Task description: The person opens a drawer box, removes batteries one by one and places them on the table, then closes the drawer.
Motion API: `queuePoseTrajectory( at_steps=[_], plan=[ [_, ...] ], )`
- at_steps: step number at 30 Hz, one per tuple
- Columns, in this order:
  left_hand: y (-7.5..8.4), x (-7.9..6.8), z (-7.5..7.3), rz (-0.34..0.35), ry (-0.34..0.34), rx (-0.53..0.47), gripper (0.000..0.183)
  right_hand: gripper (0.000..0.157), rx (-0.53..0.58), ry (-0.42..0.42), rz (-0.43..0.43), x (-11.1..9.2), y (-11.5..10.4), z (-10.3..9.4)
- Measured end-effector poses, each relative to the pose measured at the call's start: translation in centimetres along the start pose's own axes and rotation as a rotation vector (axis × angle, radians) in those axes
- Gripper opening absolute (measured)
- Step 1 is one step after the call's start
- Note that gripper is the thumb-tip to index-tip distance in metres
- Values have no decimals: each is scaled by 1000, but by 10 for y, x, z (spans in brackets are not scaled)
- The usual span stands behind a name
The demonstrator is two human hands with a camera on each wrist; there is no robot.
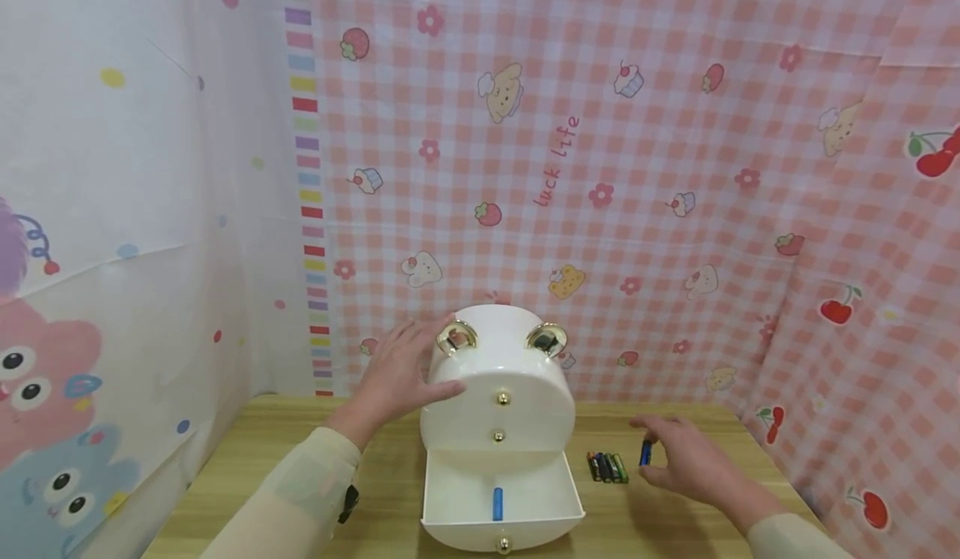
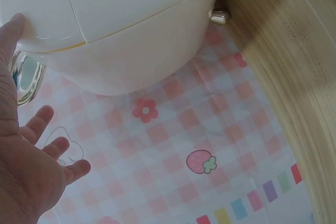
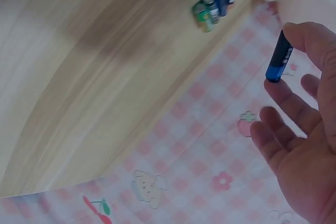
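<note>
A white drawer box (image 1: 501, 413) with gold rings on top stands on the table, its bottom drawer (image 1: 457, 492) pulled out. One blue battery (image 1: 498, 504) lies inside that drawer. My left hand (image 1: 397, 376) rests at the box's upper left side, thumb across the front edge and the other fingers spread, as the left wrist view also shows. To the right of the box, my right hand (image 1: 693, 463) pinches a dark and light blue battery (image 3: 279, 59) by its ends, between thumb and a fingertip, above the table.
Several batteries (image 1: 607, 467) lie side by side in a row on the wooden table (image 1: 375, 492), between the box and my right hand. A pink checked cloth (image 1: 645, 234) hangs behind the table, and a white printed cloth (image 1: 112, 209) hangs at the left.
</note>
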State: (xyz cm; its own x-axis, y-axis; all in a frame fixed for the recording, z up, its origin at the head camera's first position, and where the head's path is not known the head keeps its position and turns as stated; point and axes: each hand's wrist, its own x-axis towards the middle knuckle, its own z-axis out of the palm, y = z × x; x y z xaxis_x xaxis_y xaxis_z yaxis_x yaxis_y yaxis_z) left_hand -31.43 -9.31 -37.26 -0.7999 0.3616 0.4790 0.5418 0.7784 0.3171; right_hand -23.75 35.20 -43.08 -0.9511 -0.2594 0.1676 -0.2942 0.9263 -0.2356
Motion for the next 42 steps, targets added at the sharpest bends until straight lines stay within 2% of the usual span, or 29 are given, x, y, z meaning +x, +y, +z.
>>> queuePoseTrajectory(
  at_steps=[9, 17, 21, 29, 42],
  plan=[
    [-1, 1, 2, -3, -9, -4, 103, 67, -32, -133, -19, 15, 30, 29],
    [2, 2, 0, 0, 2, -2, 103, 71, 29, -161, 64, 23, 36, 45],
    [2, 2, -1, -10, -4, -9, 103, 71, 45, -166, 69, 26, 37, 51],
    [0, 2, 0, -1, 4, -7, 103, 66, 63, -171, 19, 31, 41, 59],
    [-2, 0, 0, 9, 8, -10, 103, 67, 143, -188, 0, 40, 38, 64]
  ],
)
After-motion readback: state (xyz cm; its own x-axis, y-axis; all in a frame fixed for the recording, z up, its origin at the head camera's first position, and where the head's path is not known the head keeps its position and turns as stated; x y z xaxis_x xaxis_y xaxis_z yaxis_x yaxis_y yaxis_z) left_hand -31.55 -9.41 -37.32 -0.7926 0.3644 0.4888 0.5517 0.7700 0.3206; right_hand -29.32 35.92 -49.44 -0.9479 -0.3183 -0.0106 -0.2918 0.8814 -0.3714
